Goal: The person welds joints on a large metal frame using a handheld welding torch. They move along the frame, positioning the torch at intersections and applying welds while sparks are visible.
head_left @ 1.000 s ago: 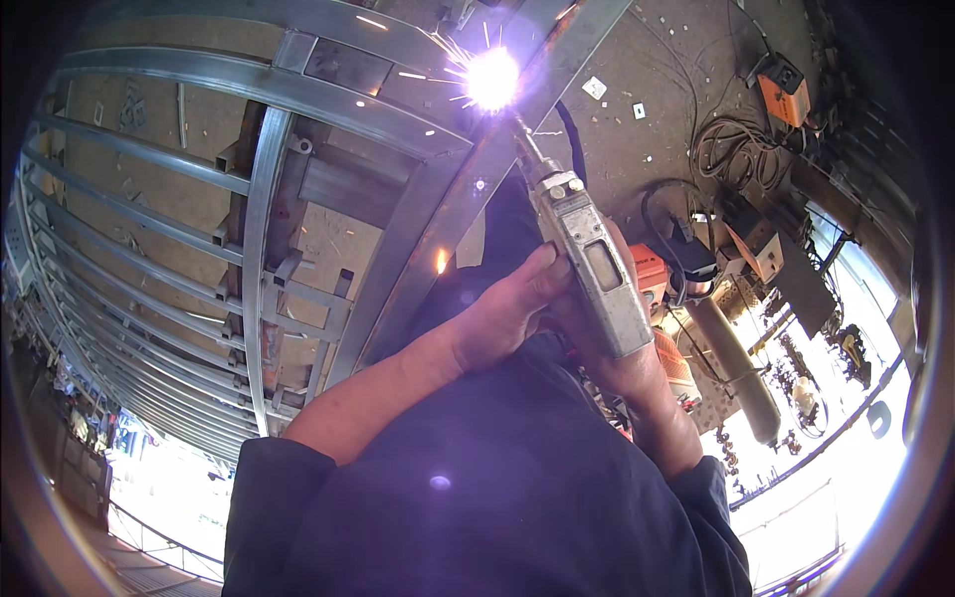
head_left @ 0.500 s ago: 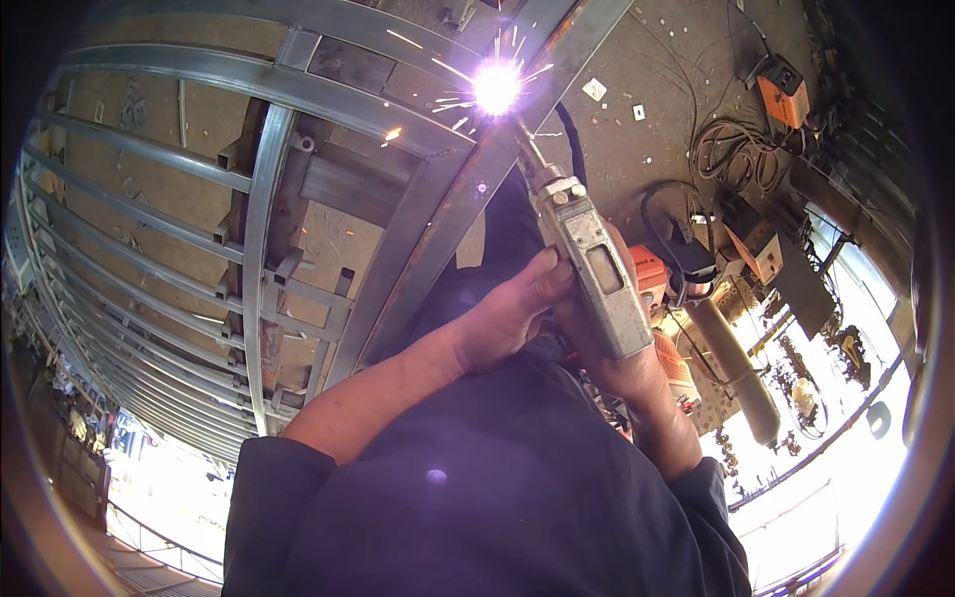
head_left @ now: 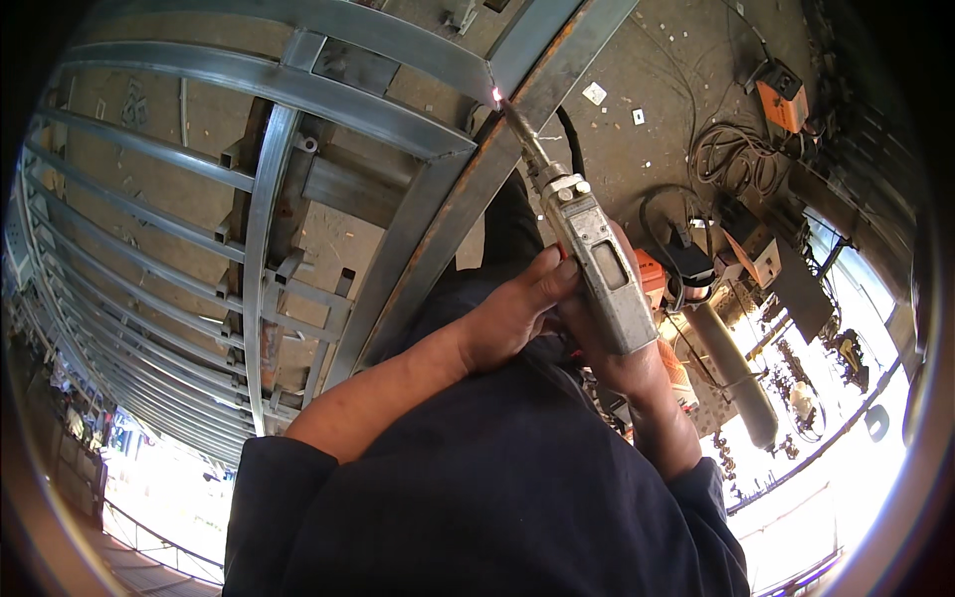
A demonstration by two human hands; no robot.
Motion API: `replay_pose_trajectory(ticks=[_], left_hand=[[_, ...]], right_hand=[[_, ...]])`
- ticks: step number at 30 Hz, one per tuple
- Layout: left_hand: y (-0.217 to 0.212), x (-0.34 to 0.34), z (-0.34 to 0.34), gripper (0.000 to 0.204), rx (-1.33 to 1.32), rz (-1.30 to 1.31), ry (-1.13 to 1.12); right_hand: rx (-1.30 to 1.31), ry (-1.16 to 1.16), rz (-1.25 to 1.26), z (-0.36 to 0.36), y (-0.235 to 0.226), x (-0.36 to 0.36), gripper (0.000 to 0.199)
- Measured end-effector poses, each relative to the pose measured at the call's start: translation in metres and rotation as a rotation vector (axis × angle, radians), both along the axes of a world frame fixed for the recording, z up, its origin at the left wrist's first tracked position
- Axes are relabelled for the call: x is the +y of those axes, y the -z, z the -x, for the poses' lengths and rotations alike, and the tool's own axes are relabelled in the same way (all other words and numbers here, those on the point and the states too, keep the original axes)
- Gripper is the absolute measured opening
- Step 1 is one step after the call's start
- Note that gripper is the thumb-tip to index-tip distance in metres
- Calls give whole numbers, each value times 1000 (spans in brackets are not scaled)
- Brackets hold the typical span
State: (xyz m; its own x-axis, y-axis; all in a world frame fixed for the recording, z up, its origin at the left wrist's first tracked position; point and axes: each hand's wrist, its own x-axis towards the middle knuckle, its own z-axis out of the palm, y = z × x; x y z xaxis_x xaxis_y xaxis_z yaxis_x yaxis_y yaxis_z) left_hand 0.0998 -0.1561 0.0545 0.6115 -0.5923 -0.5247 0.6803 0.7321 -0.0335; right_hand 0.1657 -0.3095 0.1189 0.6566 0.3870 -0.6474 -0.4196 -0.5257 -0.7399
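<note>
A worn grey metal welding gun points up and away from me, slightly leftward. Its nozzle tip lies at a joint of the steel tube frame, where a small weld spot glows pinkish. My right hand is closed around the gun from behind, its fingers largely hidden by the gun's body. My left hand closes on the gun's left side, thumb against the casing and other fingers partly out of sight. A rust-edged steel beam runs diagonally beneath the nozzle.
Many parallel bars of the frame fill the left. Far right on the floor sit an orange-and-black machine and coiled cable. A gas cylinder and a wire spool are near my right arm.
The bright arc and flying sparks at the nozzle have gone out, leaving a small glowing spot. The gun and both hands have barely shifted.
</note>
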Motion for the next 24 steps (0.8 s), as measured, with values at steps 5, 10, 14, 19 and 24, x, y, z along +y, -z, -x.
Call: replay_pose_trajectory(ticks=[5, 10, 14, 19, 24], left_hand=[[-2, -2, -4, 72, 21, -33, 26], [-6, -10, -12, 70, 35, -53, 25], [-3, -14, -13, 71, 22, -19, 5], [-10, -14, -22, 79, -19, -18, -46], [-9, -14, -21, 84, -28, -27, -35]], right_hand=[[2, -52, 7, -3, 3, -11, 60], [119, -5, 0, -14, 1, -18, 57], [178, 7, -1, -21, -2, -20, 60], [177, -16, -28, -21, 1, -32, 68], [80, -124, -43, -23, 5, -36, 68]])
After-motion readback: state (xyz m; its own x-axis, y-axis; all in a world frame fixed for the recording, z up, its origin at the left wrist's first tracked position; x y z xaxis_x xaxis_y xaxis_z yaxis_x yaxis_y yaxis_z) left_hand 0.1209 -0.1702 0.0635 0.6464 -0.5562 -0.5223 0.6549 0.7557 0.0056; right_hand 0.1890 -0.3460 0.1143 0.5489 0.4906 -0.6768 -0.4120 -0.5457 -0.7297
